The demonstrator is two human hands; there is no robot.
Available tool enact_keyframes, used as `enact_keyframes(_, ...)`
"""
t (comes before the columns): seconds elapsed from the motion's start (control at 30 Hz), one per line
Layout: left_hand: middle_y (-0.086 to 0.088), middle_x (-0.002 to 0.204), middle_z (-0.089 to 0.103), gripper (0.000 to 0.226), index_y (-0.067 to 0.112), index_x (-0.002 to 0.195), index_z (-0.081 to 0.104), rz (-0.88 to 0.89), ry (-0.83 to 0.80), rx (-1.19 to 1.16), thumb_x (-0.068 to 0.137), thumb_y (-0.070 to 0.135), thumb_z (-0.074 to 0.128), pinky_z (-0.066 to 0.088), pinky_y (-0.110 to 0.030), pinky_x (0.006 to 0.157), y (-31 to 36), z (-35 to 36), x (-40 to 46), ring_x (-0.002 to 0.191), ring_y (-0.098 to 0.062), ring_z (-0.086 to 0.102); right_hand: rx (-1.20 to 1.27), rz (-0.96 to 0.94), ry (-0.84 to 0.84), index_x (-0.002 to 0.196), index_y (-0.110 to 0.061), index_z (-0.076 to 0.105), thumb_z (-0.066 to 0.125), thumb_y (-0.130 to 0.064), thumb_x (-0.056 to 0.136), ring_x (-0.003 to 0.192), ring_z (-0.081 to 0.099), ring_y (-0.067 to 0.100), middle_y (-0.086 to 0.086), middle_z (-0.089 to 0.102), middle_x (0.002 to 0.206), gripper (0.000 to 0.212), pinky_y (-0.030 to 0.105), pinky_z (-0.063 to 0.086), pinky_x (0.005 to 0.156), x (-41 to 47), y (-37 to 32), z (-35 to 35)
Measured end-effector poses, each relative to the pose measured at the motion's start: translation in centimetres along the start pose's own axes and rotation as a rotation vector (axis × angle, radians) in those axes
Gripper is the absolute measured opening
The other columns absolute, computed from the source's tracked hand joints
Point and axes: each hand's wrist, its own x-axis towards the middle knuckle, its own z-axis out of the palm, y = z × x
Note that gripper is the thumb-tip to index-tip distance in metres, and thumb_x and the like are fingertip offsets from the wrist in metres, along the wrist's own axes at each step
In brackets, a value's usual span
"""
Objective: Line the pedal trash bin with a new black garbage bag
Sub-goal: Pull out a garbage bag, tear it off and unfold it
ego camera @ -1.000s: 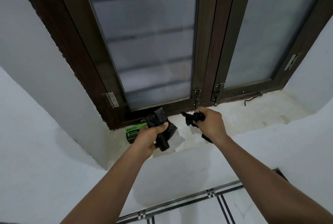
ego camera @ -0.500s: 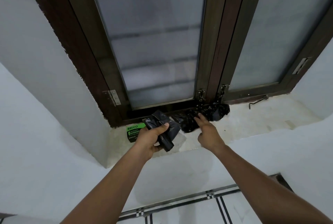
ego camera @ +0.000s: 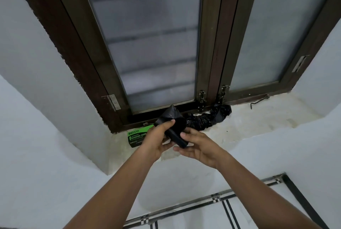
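Observation:
My left hand (ego camera: 156, 142) grips a black garbage bag roll (ego camera: 176, 127) over the window sill, a loose pointed flap sticking up from its top. My right hand (ego camera: 201, 147) has its thumb on the roll's lower end and its fingers underneath it. A crumpled black bag (ego camera: 208, 116) lies on the sill against the window frame, just right of the roll. A green and black garbage bag package (ego camera: 137, 135) lies flat on the sill, partly hidden by my left hand. No pedal bin is in view.
The stained white sill (ego camera: 258, 118) runs in front of a dark brown window frame (ego camera: 212, 62) with frosted glass. A metal window hook (ego camera: 258, 101) lies at the sill's right. White walls close in on both sides, and tiled floor (ego camera: 239, 215) shows below.
My right hand let go of the crumpled bag by the window frame and came back left to the lower end of the roll. My left hand kept hold of the roll.

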Motion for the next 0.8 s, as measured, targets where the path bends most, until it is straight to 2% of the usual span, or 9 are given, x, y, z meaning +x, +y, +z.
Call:
enact_keyframes(0.07, -0.01, 0.111, 0.075, 0.033, 0.019, 0.116, 0.068, -0.006, 0.005, 0.01, 0.086, 0.03, 0.078, 0.06, -0.035, 0.07, 0.3, -0.2, -0.3, 0.104, -0.024, 0.069, 0.01, -0.066, 0.045, 0.128, -0.011, 0.062, 0.07, -0.01, 0.092, 0.106, 0.07, 0.039, 0.024, 0.069, 0.121, 0.037, 0.033, 0.059, 0.086, 0.2, -0.3, 0.3)
enact_keyframes(0.13, -0.009, 0.112, 0.076, 0.03, 0.021, 0.113, 0.068, 0.028, 0.013, 0.059, 0.086, 0.03, 0.077, 0.06, -0.034, 0.067, 0.8, -0.6, -0.4, 0.098, -0.024, 0.072, 0.052, -0.096, 0.092, 0.119, -0.007, 0.067, 0.068, -0.005, 0.092, 0.095, 0.073, 0.034, 0.023, 0.072, 0.113, 0.027, 0.029, 0.061, 0.078, 0.3, -0.6, 0.5)
enact_keyframes(0.27, -0.011, 0.106, 0.079, 0.015, 0.026, 0.101, 0.071, 0.186, 0.007, 0.19, 0.091, 0.016, 0.075, 0.061, -0.038, 0.07, 1.7, -1.7, -1.0, 0.088, -0.03, 0.079, 0.16, -0.105, 0.164, 0.103, -0.007, 0.074, 0.065, 0.001, 0.091, 0.079, 0.073, 0.024, 0.017, 0.073, 0.096, 0.016, 0.024, 0.062, 0.067, 0.3, -1.2, 0.7)
enact_keyframes(0.37, -0.013, 0.111, 0.077, 0.021, 0.015, 0.101, 0.074, 0.236, -0.087, 0.27, 0.098, 0.0, 0.059, 0.062, -0.036, 0.068, 2.3, -2.6, -1.4, 0.091, -0.034, 0.078, 0.243, -0.083, 0.204, 0.093, -0.006, 0.073, 0.058, 0.005, 0.093, 0.078, 0.073, 0.026, 0.019, 0.072, 0.092, 0.019, 0.025, 0.062, 0.066, 0.2, -1.6, 0.8)
enact_keyframes(0.47, -0.015, 0.121, 0.071, 0.018, 0.005, 0.088, 0.069, 0.192, -0.167, 0.183, 0.095, -0.002, 0.053, 0.064, -0.033, 0.072, 2.8, -3.3, -1.3, 0.1, -0.041, 0.075, 0.297, -0.084, 0.178, 0.083, -0.003, 0.075, 0.054, -0.006, 0.091, 0.084, 0.072, 0.031, 0.019, 0.073, 0.097, 0.022, 0.031, 0.062, 0.081, 0.0, -2.3, 0.6)
enact_keyframes(0.53, -0.02, 0.118, 0.069, 0.015, 0.005, 0.079, 0.064, 0.212, -0.16, 0.163, 0.094, 0.008, 0.063, 0.063, -0.034, 0.076, 2.9, -3.3, -1.3, 0.104, -0.042, 0.073, 0.222, -0.118, 0.165, 0.078, -0.004, 0.073, 0.063, -0.013, 0.091, 0.091, 0.072, 0.031, 0.013, 0.074, 0.095, 0.019, 0.034, 0.06, 0.089, 0.1, -2.7, 0.6)
enact_keyframes(0.63, -0.019, 0.095, 0.069, 0.028, 0.013, 0.065, 0.061, 0.307, -0.089, 0.313, 0.084, 0.007, 0.081, 0.061, -0.041, 0.089, 2.5, -3.2, -0.6, 0.098, -0.035, 0.075, 0.014, -0.174, 0.169, 0.081, -0.005, 0.069, 0.073, -0.008, 0.088, 0.096, 0.072, 0.023, 0.011, 0.073, 0.093, 0.009, 0.028, 0.06, 0.083, 0.5, -2.8, 1.2)
enact_keyframes(0.7, -0.018, 0.084, 0.064, 0.034, 0.016, 0.062, 0.06, 0.353, -0.057, 0.366, 0.077, -0.004, 0.083, 0.057, -0.047, 0.089, 2.3, -3.4, -0.3, 0.086, -0.035, 0.071, -0.061, -0.207, 0.186, 0.072, -0.009, 0.065, 0.075, -0.003, 0.086, 0.092, 0.072, 0.021, 0.009, 0.071, 0.088, 0.018, 0.026, 0.06, 0.081, 0.8, -2.7, 1.3)
enact_keyframes(0.8, -0.016, 0.085, 0.064, 0.033, 0.014, 0.069, 0.061, 0.376, -0.042, 0.368, 0.075, -0.012, 0.081, 0.06, -0.044, 0.085, 2.3, -3.7, -0.3, 0.085, -0.034, 0.071, -0.12, -0.247, 0.177, 0.07, -0.013, 0.053, 0.076, 0.005, 0.082, 0.088, 0.073, 0.024, 0.013, 0.068, 0.089, 0.031, 0.027, 0.061, 0.077, 0.9, -2.8, 1.1)
